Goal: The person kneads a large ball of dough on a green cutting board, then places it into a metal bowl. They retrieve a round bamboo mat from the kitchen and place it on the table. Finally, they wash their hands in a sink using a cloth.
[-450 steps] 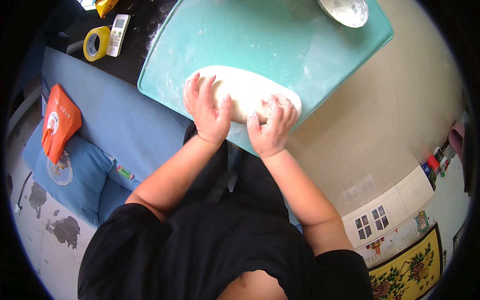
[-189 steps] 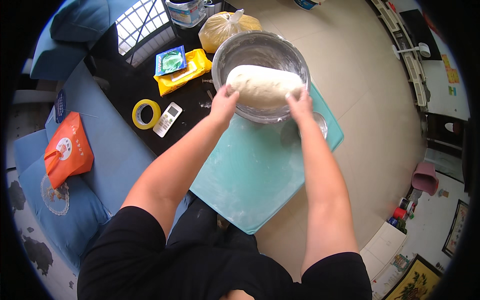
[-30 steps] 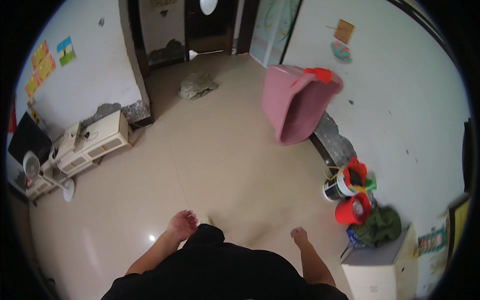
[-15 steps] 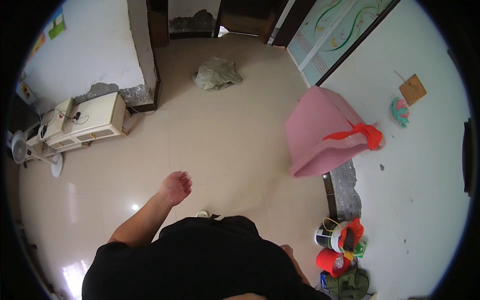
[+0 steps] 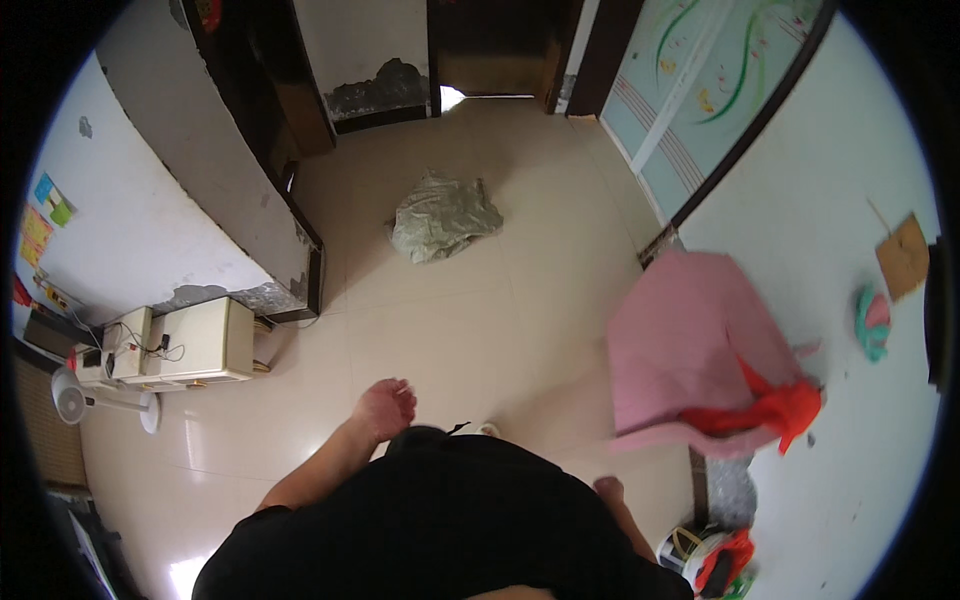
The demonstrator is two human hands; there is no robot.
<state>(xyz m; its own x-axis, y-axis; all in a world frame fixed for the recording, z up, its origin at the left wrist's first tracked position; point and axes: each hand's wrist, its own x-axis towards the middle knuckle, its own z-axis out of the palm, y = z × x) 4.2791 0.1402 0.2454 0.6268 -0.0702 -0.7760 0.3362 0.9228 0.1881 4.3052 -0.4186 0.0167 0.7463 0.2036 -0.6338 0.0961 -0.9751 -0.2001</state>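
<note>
My left hand [image 5: 388, 408] hangs in front of my black shirt, over the tiled floor. Its fingers are loosely bent and slightly apart, with nothing seen in them. Low on the right, my right hand [image 5: 609, 490] shows only in part beside my body, its fingers too hidden to read. Nearest to it is a large pink, box-like thing [image 5: 670, 330] against the right wall, with a red cloth [image 5: 790, 408] draped on its near edge. Farther ahead, a crumpled grey-green plastic sack [image 5: 445, 215] lies on the floor, apart from both hands.
At the left, a low cream cabinet [image 5: 205, 340] with cables on top stands near a white fan [image 5: 70, 395]. A wall corner [image 5: 300, 275] juts out ahead of it. Buckets and bags [image 5: 715, 560] sit low along the right wall. A dark door [image 5: 495, 55] is at the back.
The view has shifted: the sack, the cabinet and the pink thing all sit lower in the picture. My left hand stays in front of my body, still loosely bent.
</note>
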